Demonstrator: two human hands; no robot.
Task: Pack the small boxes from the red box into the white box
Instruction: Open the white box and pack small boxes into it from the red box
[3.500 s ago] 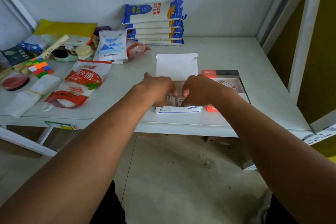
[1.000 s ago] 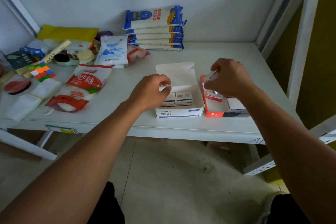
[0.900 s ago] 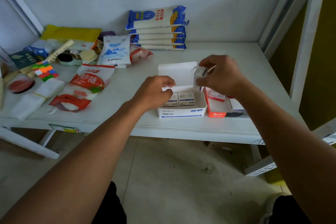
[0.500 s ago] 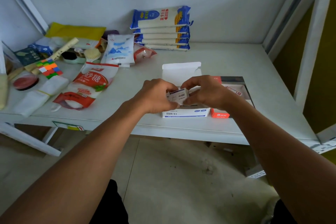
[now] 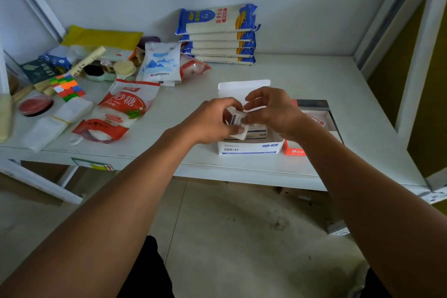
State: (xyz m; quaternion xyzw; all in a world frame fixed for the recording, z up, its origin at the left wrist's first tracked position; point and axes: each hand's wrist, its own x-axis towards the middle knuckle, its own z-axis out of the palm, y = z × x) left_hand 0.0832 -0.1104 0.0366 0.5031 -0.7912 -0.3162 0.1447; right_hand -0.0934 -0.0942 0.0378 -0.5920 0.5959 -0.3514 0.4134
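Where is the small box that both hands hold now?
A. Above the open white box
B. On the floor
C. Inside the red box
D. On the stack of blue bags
A: the left hand and right hand pinch the small box just over the white box, left of the red box.

Both hands hold one small box [image 5: 235, 118] above the open white box [image 5: 250, 147]: left hand [image 5: 210, 121], right hand [image 5: 273, 111]. The red box [image 5: 294, 151] sits just beside it on the desk [image 5: 314, 80].
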